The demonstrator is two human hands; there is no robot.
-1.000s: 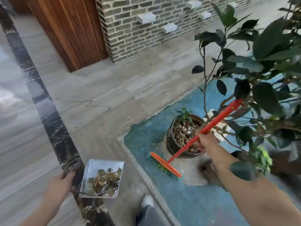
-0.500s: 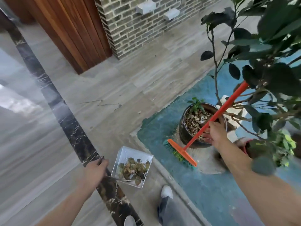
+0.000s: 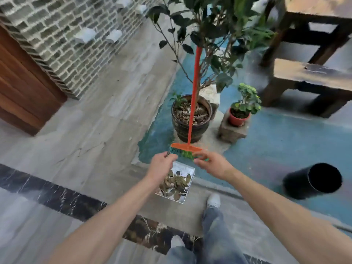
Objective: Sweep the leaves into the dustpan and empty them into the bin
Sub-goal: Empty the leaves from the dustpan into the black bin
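The fingers [image 3: 167, 156] of the left hand [image 3: 161, 166] are curled around the thin handle of the dustpan [image 3: 176, 184], which is held above the paved floor [image 3: 99, 119] with its open mouth toward the near side. Dry leaves [image 3: 175, 183] are seen lying inside it. The fingers [image 3: 200, 156] of the right hand [image 3: 211, 164] are loosely spread beside the green bristles of the broom [image 3: 187, 149]; whether the bristles are touched cannot be told. The broom is shown upright, its orange handle leaning against the tree in the large dark pot [image 3: 191, 122]. A small red pot [image 3: 239, 119] is placed to the right on a stone block. The black bin [image 3: 313, 181] lies on its side at the right, on the blue floor, well apart from the dustpan.
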